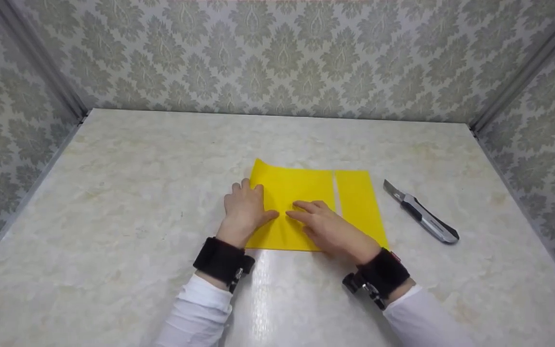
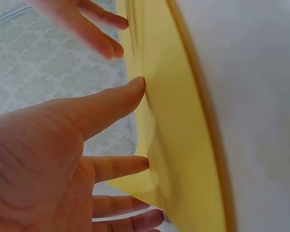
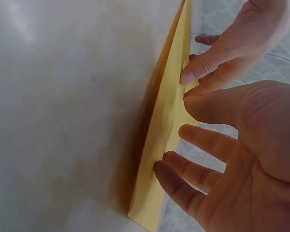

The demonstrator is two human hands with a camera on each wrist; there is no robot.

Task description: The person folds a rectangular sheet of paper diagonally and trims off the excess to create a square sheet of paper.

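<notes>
A yellow sheet [image 1: 297, 180] lies on the table under both hands, its far left corner curled up. Near its right side a narrow gap runs down from the far edge, marking off a yellow strip [image 1: 357, 190]; my right hand and wrist hide the gap's lower end. With spread fingers my left hand [image 1: 244, 209] rests on the sheet's left edge, thumb pointing inward. My right hand [image 1: 330, 226] touches the middle of the sheet with loosely bent fingers, holding nothing. In the left wrist view, the sheet [image 2: 176, 96] shows slight ripples by the left fingertips.
A grey and black utility knife [image 1: 429, 219] lies right of the sheet, its blade out and pointing away toward the far left. The pale marbled table [image 1: 113, 193] meets a patterned wall [image 1: 277, 58] at the back, with similar walls on both sides.
</notes>
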